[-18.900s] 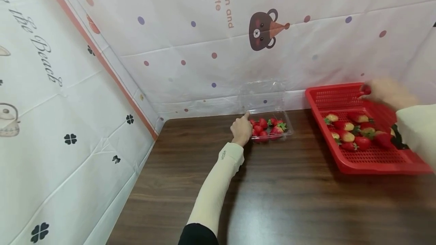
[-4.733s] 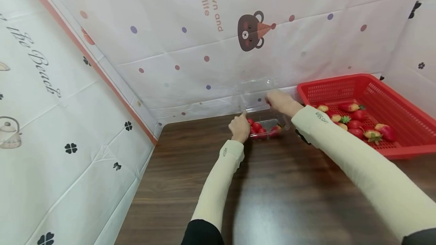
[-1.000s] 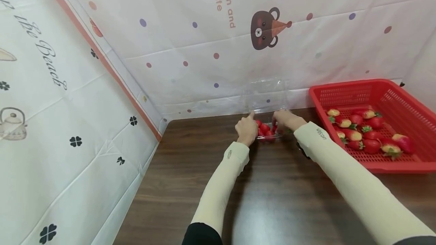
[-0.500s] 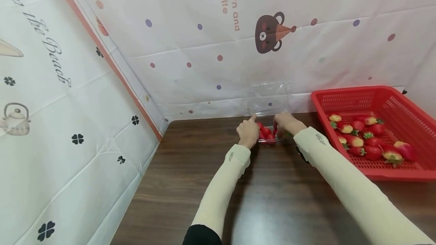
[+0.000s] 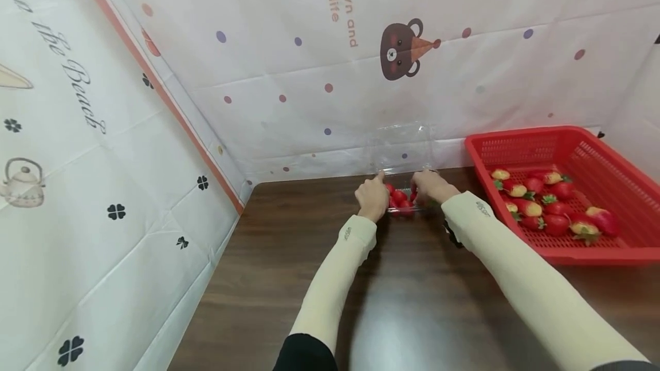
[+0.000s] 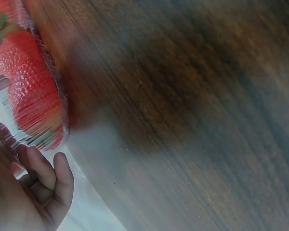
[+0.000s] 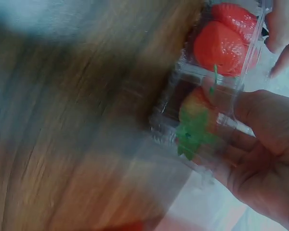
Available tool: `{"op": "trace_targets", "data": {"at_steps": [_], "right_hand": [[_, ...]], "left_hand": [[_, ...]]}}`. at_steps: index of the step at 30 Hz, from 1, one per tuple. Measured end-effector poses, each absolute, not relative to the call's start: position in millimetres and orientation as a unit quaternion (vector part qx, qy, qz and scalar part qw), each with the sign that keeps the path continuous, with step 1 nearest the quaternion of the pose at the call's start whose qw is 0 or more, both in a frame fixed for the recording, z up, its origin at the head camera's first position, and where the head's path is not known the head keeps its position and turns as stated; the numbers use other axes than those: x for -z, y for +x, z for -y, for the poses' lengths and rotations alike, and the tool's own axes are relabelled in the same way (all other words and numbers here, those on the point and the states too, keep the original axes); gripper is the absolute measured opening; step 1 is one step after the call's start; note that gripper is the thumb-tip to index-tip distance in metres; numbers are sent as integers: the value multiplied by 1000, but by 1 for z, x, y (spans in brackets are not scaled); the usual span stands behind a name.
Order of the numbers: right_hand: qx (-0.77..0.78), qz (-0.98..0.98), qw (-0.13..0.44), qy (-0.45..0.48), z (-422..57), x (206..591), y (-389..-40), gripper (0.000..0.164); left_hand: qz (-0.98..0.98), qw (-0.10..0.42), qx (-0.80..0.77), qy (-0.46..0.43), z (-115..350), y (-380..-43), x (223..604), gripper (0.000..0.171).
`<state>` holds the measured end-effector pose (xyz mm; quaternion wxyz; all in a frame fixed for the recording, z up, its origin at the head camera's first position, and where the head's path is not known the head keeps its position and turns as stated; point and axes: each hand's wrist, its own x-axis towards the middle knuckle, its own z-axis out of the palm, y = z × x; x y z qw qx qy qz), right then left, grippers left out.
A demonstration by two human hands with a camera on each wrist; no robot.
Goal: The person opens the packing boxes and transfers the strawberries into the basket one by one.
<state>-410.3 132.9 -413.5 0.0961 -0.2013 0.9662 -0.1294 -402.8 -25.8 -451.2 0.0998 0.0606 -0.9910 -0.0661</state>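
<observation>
A clear plastic clamshell box stands on the table with its lid raised against the back cloth. Several red strawberries lie in it. At the box's left side, my left hand holds the rim with the index finger along the top edge; in the left wrist view its other fingers curl beside the wall. My right hand reaches into the right part of the box. There, in the right wrist view, its thumb and fingers hold a strawberry with green leaves, partly blurred behind the plastic.
To the right, a red perforated basket holds several more strawberries. Dark wood forms the table. Printed cloth closes off the back and the left side.
Earlier the right hand was over the basket with a strawberry, then above the box; since one second ago it is down inside. The left hand stays at the rim.
</observation>
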Motion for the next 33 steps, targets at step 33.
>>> {"op": "trace_targets", "data": {"at_steps": [33], "right_hand": [[20,-987,5,-158,-262,202,-416,32]], "left_hand": [[992,96,45,64,48,-416,442,40]]}}
